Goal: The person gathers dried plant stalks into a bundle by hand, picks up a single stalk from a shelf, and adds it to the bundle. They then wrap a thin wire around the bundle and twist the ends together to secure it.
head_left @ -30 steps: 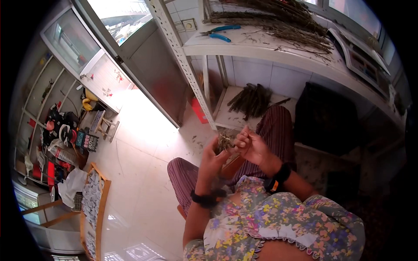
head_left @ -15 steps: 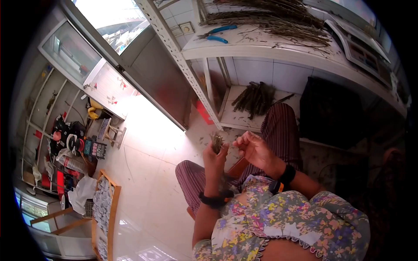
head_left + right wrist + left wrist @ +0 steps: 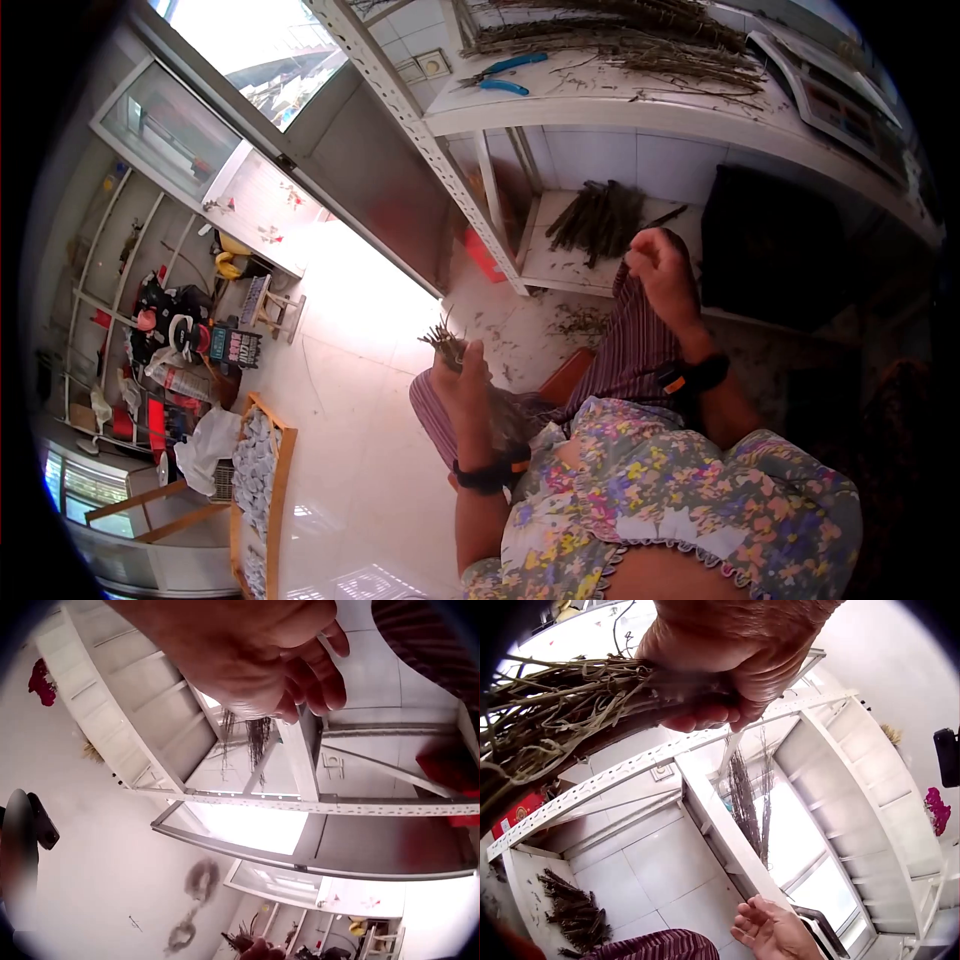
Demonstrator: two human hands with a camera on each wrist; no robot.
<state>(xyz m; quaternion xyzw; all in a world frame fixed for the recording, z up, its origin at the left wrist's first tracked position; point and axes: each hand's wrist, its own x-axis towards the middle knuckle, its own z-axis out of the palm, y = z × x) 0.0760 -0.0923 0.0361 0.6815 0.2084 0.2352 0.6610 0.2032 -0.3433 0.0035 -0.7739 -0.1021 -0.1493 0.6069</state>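
Note:
My left hand (image 3: 462,388) grips a bundle of thin dry stems (image 3: 441,345) above the left knee, the twiggy ends sticking out past the thumb. In the left wrist view the bundle (image 3: 562,712) fills the upper left, tangled with fine curling tendrils. My right hand (image 3: 665,285) is over the right knee, apart from the bundle. Its fingers (image 3: 322,675) hang loosely curled, and nothing shows between them. Short dark cut stems (image 3: 597,222) lie piled on the lower shelf, just beyond the right hand.
On the upper shelf (image 3: 600,115) lie blue-handled pliers (image 3: 518,61) and long dry stems (image 3: 625,30). A black box (image 3: 765,250) stands right of the right knee. Plant scraps (image 3: 580,322) litter the floor. A wooden-framed rack (image 3: 285,480) stands on the left.
The hands have moved apart from close together. My left hand has carried the stem bundle leftward, while the right has swung right and up to the right knee. The head view has shifted slightly.

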